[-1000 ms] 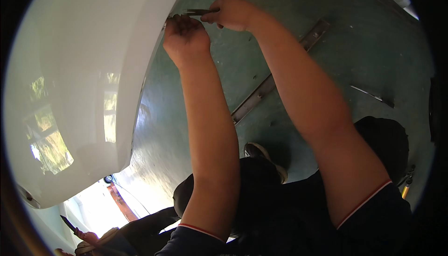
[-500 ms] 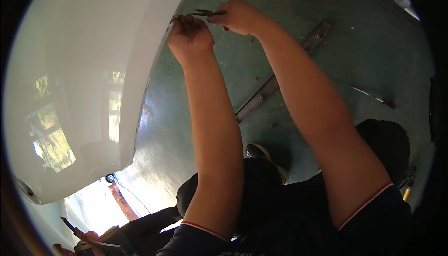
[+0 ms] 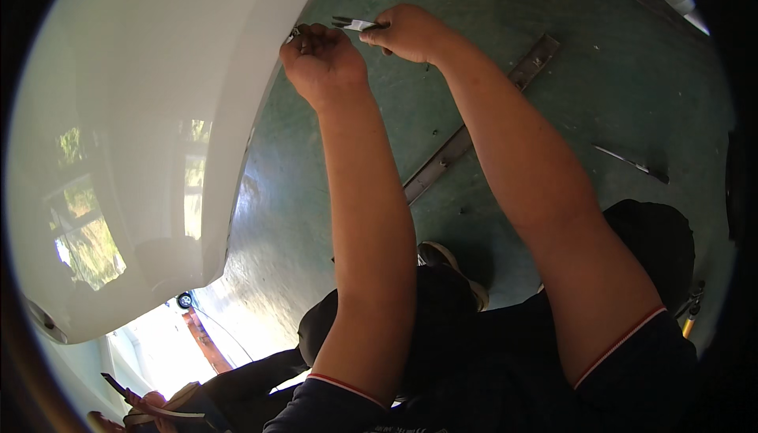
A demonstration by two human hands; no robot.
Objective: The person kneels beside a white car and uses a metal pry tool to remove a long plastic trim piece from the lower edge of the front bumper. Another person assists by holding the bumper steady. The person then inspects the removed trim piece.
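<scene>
My left hand (image 3: 328,70) is raised at the lower edge of a white car body panel (image 3: 158,78), palm up with its fingers curled closed. By its thumb and fingertips, a small shiny metal piece (image 3: 294,34) shows at the panel's edge; what the fingers grip is mostly hidden. Just to the right, my right hand (image 3: 414,32) is closed around a pair of pliers (image 3: 357,24). Their slim metal jaws point left, slightly parted, with nothing seen between them, close to my left fingertips.
A long dark metal strip (image 3: 442,162) lies diagonally on the green floor (image 3: 505,243) beneath my arms. Farther right lies a thin pen-like tool (image 3: 632,163). At the lower left, another person's hand (image 3: 150,405) holds a dark strip. A yellow-handled tool (image 3: 689,324) is at the right.
My left hand has turned slightly and its wrist has shifted a little right. The pliers have moved slightly right and rolled, so their metal side catches more light.
</scene>
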